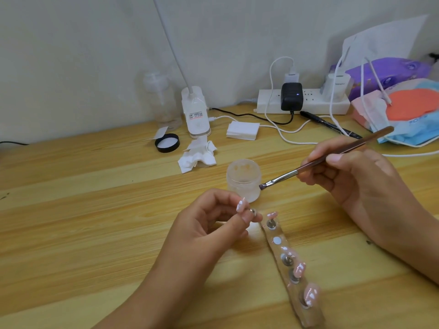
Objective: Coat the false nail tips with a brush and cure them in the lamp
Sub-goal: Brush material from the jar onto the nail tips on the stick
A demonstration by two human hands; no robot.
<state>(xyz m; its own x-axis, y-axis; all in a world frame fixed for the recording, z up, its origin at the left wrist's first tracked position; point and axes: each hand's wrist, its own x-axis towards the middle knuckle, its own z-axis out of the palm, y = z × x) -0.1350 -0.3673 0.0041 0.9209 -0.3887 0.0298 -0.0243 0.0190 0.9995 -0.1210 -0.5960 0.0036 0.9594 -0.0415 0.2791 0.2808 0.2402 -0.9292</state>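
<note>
Step in hand: coating. The left hand (209,230) pinches the metal peg (253,212) under 1 false nail tip (240,204). That grip is clamped on the peg between thumb and fingertips. The tip stands just above the fingers, lifted off the tabletop (95,210) near its middle.

The right hand (356,181) holds the brush (332,154) pen-style, grip clamped on the brown handle. The bristles (262,186) point down-left, level with the side of the open frosted gel jar (242,181), near the held tip but apart from it. Cannot tell if they are loaded.

Next move, as I judge it: bring the bristles onto the held tip and make a light stroke while the left hand stays steady. It's a small target, easy to smear onto the fingers.

The clear holder strip (317,317) runs toward the near edge, just right of the left hand, with 4 tips on pegs and 1 slot (277,240) empty. A white clip-on lamp (196,112) stands at the far edge, well apart. Cannot tell if it is the curing one. Curing looks not yet done for this tip.
</note>
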